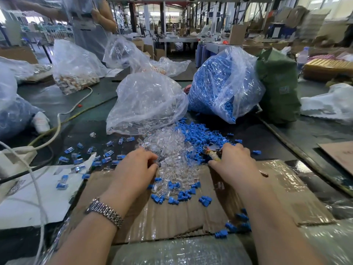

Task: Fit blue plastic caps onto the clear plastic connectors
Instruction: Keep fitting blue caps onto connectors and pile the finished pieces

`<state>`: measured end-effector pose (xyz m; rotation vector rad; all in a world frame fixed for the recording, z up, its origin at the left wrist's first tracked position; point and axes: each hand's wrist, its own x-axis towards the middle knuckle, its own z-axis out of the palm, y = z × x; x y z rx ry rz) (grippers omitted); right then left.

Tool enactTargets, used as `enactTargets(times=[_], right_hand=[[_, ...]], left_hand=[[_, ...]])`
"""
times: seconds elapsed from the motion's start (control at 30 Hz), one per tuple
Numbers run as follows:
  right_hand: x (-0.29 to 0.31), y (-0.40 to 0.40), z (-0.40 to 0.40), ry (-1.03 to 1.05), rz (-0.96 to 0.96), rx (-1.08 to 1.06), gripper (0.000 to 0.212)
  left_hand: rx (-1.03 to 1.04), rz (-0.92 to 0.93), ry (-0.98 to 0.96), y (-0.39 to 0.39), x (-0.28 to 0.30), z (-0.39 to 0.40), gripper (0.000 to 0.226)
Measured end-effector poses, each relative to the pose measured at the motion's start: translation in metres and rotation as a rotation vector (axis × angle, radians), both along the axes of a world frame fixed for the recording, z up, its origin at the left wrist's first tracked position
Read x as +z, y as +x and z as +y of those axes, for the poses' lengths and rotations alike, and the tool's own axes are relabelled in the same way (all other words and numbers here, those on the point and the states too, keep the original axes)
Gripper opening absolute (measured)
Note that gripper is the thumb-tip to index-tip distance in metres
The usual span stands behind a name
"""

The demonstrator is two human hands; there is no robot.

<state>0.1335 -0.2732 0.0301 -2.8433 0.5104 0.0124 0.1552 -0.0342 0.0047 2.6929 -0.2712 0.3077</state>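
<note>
left hand [136, 165] at the near left edge of the clear connector pile [170, 150], fingers [152, 161] curled into it; can't tell whether they actually pinch a connector. right hand [232, 161] at the near right of the blue cap pile [202, 134], fingers clenched around a small tool [212, 153] with a yellowish handle and metal tip. both piles lie side by side mid-counter, spilling onto the taped cardboard sheet [277, 188] near the person. assembled capped connectors [107, 153] scattered left of the piles on the dark counter [87, 119]. far of the piles: clear bag of connectors [147, 102] on the left, bag of blue caps [225, 81] on the right. metal wristwatch [105, 212] on left wrist.
</note>
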Motion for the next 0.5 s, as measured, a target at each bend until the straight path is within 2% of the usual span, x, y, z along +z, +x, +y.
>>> enactTargets(times=[0.17, 0.23, 0.33, 0.4, 0.5], right_hand=[[-0.003, 0.002, 0.002, -0.034, 0.009, -0.001, 0.057], [-0.002, 0.003, 0.004, -0.041, -0.063, 0.023, 0.057], [0.0, 0.004, 0.01, -0.068, -0.263, 0.192, 0.031], [-0.001, 0.005, 0.016, -0.14, -0.253, 0.298, 0.019], [-0.004, 0.007, 0.021, -0.186, -0.172, 0.356, 0.021]], left_hand=[[0.019, 0.024, -0.086, -0.002, 0.003, -0.001, 0.01], [0.022, 0.019, -0.143, -0.003, 0.005, -0.001, 0.011], [0.028, 0.013, -0.251, -0.004, 0.009, 0.0, 0.016], [0.035, 0.072, -0.395, -0.005, 0.011, 0.0, 0.013], [0.03, 0.218, -0.606, -0.005, 0.016, 0.0, 0.009]])
